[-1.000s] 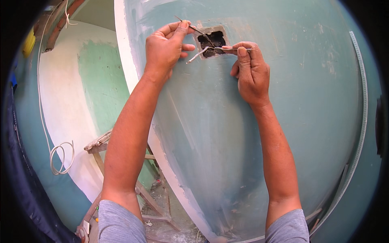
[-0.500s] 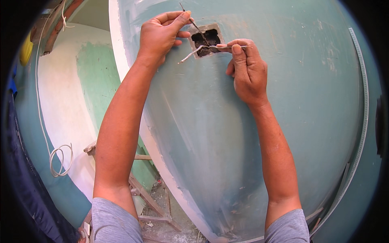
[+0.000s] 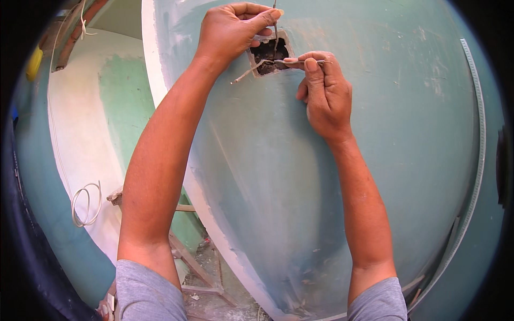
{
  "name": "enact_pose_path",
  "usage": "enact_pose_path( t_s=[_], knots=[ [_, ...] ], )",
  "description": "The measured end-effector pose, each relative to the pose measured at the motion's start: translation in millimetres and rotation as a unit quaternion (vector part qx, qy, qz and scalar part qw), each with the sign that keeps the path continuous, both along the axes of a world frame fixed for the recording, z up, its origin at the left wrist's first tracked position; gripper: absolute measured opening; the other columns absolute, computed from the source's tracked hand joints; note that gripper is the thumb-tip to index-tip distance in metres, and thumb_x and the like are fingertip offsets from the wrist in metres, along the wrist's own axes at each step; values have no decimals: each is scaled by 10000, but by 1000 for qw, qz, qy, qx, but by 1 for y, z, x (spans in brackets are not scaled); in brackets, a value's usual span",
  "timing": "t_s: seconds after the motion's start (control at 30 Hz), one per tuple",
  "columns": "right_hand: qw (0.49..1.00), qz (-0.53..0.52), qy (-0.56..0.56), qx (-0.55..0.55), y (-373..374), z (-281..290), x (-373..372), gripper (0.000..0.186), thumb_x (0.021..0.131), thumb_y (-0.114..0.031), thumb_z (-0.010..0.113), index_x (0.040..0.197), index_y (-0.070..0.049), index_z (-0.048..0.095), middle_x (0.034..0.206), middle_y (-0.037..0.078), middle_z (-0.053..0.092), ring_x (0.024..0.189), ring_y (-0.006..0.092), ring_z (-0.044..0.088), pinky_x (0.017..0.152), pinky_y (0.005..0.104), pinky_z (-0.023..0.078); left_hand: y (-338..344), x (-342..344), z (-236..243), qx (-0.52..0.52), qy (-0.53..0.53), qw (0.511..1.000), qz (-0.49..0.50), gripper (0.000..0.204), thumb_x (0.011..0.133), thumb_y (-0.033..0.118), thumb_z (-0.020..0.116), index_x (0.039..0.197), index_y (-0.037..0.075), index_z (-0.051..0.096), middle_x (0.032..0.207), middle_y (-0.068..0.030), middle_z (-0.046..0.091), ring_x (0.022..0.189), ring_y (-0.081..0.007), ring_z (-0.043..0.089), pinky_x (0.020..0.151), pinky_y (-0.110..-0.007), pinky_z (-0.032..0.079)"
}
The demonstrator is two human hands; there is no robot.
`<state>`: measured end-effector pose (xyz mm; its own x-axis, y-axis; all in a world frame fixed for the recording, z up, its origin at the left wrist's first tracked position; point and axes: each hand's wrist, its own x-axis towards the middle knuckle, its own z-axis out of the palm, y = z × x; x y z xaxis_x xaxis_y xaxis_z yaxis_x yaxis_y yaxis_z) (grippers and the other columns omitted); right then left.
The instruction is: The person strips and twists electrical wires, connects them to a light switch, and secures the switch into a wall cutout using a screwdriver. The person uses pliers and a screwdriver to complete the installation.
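Note:
A square wall opening with a pale, rough rim and dark inside sits high in the blue-green wall. My left hand is at its upper left, thumb and forefinger closed on a thin dark wire that rises vertically out of the hole. My right hand is at the hole's lower right, pinching a grey wire held horizontally, its thin tip poking out to the right. A short pale wire hangs from the hole toward the lower left, outside both hands.
At the left are a white-and-green painted wall, a looped white cable and a yellow object. A wooden trestle stands below on the dusty floor. A long perforated white strip runs down the right side.
My left hand has moved up and to the right, swinging the dark wire from slanting left to nearly vertical. My right hand keeps its grip, slightly shifted left in the view.

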<state>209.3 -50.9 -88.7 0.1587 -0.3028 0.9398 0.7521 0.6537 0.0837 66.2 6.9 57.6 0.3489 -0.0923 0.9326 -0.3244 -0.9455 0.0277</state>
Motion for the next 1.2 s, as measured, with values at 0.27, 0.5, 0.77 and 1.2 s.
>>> enact_pose_path(
  t_s=[0.27, 0.5, 0.77, 1.2],
  knots=[
    [1000, -2, 0, 4, -1, 1, -3, 236, 1122, -252, 523, 1042, -48, 614, 701, 40, 640, 540, 110, 588, 519, 290, 451, -2, 13, 18, -50, 58, 996, -52, 349, 940, 222, 804, 1061, -102, 755, 822, -102, 744, 667, -133, 681, 601, -249, 554],
    [1000, 2, 0, -6, -2, 1, -3, 211, 1120, -232, 524, 1053, -48, 601, 791, 47, 712, 550, 110, 604, 526, 284, 467, -13, 10, 34, -74, 80, 994, 32, 357, 929, 218, 819, 1066, -105, 754, 777, -86, 710, 607, -118, 629, 536, -250, 517],
    [999, -22, -9, -24, -5, -1, -3, 249, 1143, -258, 461, 1113, -46, 590, 1063, 82, 796, 587, 57, 562, 533, 227, 441, -3, 18, 51, -107, 127, 984, 63, 351, 885, 252, 861, 1005, -67, 779, 722, -55, 683, 552, -103, 586, 508, -235, 494],
    [1000, -14, -8, -15, 1, 2, -7, 242, 1130, -247, 493, 1070, -34, 591, 933, 73, 787, 543, 83, 581, 518, 256, 449, 5, 14, 56, -95, 118, 987, 48, 290, 893, 227, 843, 956, -50, 783, 698, -76, 693, 522, -122, 598, 491, -280, 494]
  ],
)
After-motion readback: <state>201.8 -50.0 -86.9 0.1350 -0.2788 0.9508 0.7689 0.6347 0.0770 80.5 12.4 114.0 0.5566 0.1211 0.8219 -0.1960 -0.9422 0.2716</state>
